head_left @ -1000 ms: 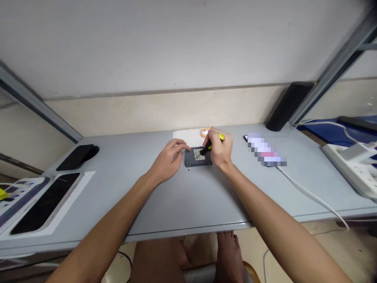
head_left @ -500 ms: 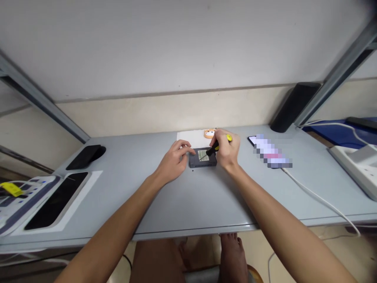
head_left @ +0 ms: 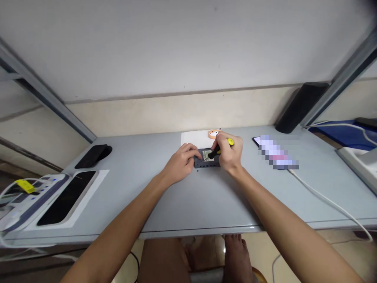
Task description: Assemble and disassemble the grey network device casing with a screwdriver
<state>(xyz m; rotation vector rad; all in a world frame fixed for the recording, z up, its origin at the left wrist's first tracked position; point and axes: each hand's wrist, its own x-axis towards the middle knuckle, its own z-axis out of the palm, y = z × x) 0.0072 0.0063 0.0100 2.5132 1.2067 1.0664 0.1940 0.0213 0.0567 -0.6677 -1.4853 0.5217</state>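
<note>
Dark grey box (head_left: 210, 163) lies on the grey desk (head_left: 191, 208) at the centre of the frame, label side up, with a row of vent slots along its near side. Left hand (head_left: 181, 163) is open, fingers loosely bent, fingertips resting on the box's left end. Right hand (head_left: 231, 151) is closed around a black-and-yellow screwdriver (head_left: 215, 152), held at a slant; its shaft crosses the label and points toward the near left corner of the box. Whether the tip touches the box cannot be determined. One small dark speck (head_left: 197, 170) sits on the desk just below that corner.

Just beyond the box are a white sheet (head_left: 193, 137) and an orange-and-white item (head_left: 214, 134) bearing an animal face. Right of centre: a lit phone (head_left: 273, 152), its screen pixelated, with a white cable (head_left: 324, 192) attached. Upper right: a black cylinder (head_left: 297, 108), leaning. Lower left: a black-screened device (head_left: 69, 196) beside a white power strip (head_left: 38, 200).
</note>
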